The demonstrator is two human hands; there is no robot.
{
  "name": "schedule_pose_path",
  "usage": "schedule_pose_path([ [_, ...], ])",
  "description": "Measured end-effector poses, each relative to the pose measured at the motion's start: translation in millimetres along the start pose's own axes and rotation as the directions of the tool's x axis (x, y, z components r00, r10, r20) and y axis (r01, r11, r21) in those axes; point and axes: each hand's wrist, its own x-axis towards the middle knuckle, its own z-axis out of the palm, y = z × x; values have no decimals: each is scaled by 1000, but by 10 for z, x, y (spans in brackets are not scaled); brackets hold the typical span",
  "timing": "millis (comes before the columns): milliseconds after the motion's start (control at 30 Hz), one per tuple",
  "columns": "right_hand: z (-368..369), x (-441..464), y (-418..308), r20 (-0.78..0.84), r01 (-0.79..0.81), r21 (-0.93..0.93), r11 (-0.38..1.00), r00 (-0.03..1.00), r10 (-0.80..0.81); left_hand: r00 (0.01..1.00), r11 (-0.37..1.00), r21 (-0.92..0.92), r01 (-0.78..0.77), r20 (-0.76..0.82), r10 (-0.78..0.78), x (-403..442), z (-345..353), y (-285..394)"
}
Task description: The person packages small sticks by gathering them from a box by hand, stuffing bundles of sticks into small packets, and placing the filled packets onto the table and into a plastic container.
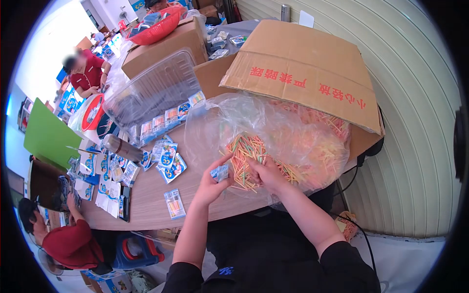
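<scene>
As left hand holds packet near table edge, right touches sticks, grip unclear.

Cardboard flap — 2 red phrases, upside down: 小心轻放, 严禁踏踩; blue-white packets — seemingly "CC".

1 small blue-and-white packet beside a loose heap of thin, multicoloured sticks.

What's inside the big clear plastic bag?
Inside the clear bag are many thin sticks, mostly pink and yellow with some green, heaped near the right hand. The carton flap hides its far part, and anything beneath the top sticks is covered.
</scene>
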Motion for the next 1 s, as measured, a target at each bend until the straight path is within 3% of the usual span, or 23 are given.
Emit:
schedule_pose_path([
  [67,86,-73,-54,-165,236,-401,885,932,-323,997,999,-41,-30,-77,27,-134,63,-109],
  [100,51,-77,-10,-170,228,-400,888,933,-316,987,998,30,-60,-150,64,-219,94,-171],
  [200,-24,-136,204,-93,469,-583,663,772,-628,947,982,169,-84,-292,132,-477,156,-338],
  [300,-120,-210,272,-126,396,-599,696,812,-570,931,944,327,-46,-328,160,-637,139,-464],
  [467,-209,-164,483,-162,295,-556,777,879,-449,920,977,211,15,-386,69,-691,229,-501],
  [567,-11,-170,286,-129,399,-499,769,843,-522,939,846,515,-139,-203,278,-628,292,-385],
  [600,82,-190,217,-114,446,-466,764,826,-552,938,845,516,-139,-205,280,-608,328,-384],
  [633,181,-215,140,-109,449,-466,762,826,-553,952,979,199,-44,-289,102,-572,373,-381],
  [667,292,-244,46,-92,486,-362,796,831,-549,947,989,-142,49,-307,-91,-521,419,-376],
  [700,389,-268,-29,-76,513,-251,821,835,-545,926,874,-467,132,-256,-277,-475,465,-369],
  [733,446,-270,-59,-60,531,-137,836,838,-542,927,876,-465,130,-257,-274,-433,531,-330],
  [767,469,-248,-52,-60,535,-136,834,836,-546,927,824,-553,124,-231,-294,-395,612,-275],
  [833,481,-208,-4,-63,531,-216,819,830,-554,928,690,-714,118,-167,-332,-357,724,-188],
  [900,438,-178,21,-65,530,-259,808,825,-562,932,675,-731,98,-170,-320,-332,725,-194],
  [1000,375,-131,55,19,654,-432,621,695,-718,933,644,-763,48,-195,-301,-330,706,-195],
])
